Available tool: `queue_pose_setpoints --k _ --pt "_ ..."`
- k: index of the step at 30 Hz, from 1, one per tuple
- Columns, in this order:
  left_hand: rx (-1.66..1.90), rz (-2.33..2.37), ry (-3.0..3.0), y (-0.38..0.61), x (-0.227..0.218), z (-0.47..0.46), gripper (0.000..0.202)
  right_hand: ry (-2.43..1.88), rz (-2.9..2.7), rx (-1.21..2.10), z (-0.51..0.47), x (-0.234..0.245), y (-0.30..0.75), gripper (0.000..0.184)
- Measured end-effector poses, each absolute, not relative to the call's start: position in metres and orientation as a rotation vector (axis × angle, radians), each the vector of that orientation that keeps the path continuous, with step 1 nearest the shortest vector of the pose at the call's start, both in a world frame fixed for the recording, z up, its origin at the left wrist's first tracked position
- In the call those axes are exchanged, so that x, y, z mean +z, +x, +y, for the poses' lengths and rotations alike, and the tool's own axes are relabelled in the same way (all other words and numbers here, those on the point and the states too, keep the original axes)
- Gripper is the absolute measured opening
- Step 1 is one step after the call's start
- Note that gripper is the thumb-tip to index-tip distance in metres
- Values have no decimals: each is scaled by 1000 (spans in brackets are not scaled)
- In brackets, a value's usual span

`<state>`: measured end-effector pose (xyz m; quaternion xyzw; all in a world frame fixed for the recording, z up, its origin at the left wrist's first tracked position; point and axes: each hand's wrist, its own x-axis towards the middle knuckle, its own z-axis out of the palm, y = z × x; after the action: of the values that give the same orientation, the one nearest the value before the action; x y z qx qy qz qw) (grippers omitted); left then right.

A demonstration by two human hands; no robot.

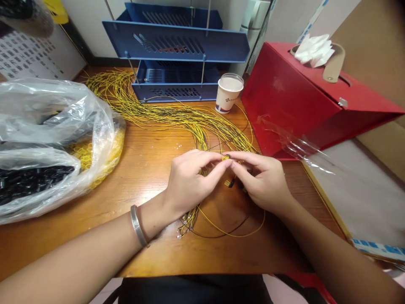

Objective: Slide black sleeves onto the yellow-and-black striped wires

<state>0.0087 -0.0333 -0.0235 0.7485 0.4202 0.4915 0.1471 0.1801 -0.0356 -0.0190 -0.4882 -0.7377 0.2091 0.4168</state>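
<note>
My left hand (190, 179) and my right hand (261, 181) meet over the middle of the wooden desk (148, 169). Both pinch a small yellow-and-black piece (225, 157) between fingertips at the end of thin wires. A bundle of yellow wires (177, 116) runs from the back left under my hands. Its cut ends (185, 223) lie below my left wrist. A loose yellow and a dark wire loop (234, 230) curve on the desk in front of my hands. A metal bangle (138, 226) sits on my left wrist.
A clear plastic bag (47, 143) with black parts and yellow rings lies at the left. A blue tiered paper tray (177, 46) stands at the back, a paper cup (229, 93) beside it. A red tissue box (303, 97) stands at the right.
</note>
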Motion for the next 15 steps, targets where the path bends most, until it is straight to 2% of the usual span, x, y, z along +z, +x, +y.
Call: queue_pose_setpoints --k 7,15 --pt "1431 1179 2344 8 -23 -32 12 -1218 -1899 441 -35 -19 183 18" --pt "1375 1216 2232 10 -21 -33 11 -1147 -1980 277 -35 -16 183 22"
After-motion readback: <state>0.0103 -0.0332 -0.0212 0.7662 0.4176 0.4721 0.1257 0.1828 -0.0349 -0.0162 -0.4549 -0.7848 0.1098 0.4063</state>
